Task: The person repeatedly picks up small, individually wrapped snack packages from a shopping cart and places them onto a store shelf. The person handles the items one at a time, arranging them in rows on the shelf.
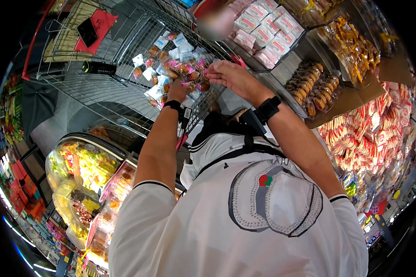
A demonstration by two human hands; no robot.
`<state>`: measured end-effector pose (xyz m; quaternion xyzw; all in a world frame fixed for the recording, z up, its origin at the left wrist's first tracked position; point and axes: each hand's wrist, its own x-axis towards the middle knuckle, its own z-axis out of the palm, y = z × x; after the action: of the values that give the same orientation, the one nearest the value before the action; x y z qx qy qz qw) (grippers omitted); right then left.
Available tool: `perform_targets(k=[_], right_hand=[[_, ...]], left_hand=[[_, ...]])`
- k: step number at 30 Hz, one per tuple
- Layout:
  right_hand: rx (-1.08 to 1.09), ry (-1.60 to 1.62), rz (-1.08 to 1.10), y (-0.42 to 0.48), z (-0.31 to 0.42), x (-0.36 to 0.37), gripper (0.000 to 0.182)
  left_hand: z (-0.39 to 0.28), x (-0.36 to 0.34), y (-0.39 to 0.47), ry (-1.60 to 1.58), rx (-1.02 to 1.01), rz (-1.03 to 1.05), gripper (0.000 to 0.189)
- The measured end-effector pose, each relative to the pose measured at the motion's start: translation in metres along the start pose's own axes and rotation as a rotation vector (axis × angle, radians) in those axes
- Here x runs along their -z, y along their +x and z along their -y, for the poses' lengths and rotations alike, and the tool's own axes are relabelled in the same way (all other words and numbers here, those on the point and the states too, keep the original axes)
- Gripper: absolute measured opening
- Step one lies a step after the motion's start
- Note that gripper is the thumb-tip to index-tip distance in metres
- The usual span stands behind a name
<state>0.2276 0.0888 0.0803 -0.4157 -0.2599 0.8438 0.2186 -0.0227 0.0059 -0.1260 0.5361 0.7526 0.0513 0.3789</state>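
A metal shopping cart stands before me, with a heap of small wrapped cakes in its basket. Some wrappers are pink and clear, others white and blue. My left hand reaches down into the near side of the heap; its fingertips are hidden among the packets, so any hold cannot be made out. My right hand hovers at the right edge of the heap, palm turned inward, fingers together and slightly bent, close to a pink wrapper. Black straps with small devices circle both wrists.
A phone on a red paper and a black cylinder lie at the cart's left part. At right are bins of white packets and packaged cookies. A domed display of wrapped sweets stands at lower left.
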Motion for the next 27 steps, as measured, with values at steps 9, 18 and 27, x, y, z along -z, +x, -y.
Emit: perform_targets(k=[9, 18, 27], right_hand=[[0.013, 0.006, -0.030, 0.000, -0.004, 0.003, 0.023], [0.005, -0.088, -0.020, -0.002, -0.001, -0.008, 0.040], [0.004, -0.104, 0.029, 0.003, -0.004, -0.006, 0.034]], left_hand=[[-0.054, 0.092, -0.039, -0.649, 0.216, 0.355, 0.043], [-0.117, 0.160, -0.075, -0.965, 0.009, 0.421, 0.040], [-0.138, 0.162, -0.066, -0.892, -0.033, 0.526, 0.041]])
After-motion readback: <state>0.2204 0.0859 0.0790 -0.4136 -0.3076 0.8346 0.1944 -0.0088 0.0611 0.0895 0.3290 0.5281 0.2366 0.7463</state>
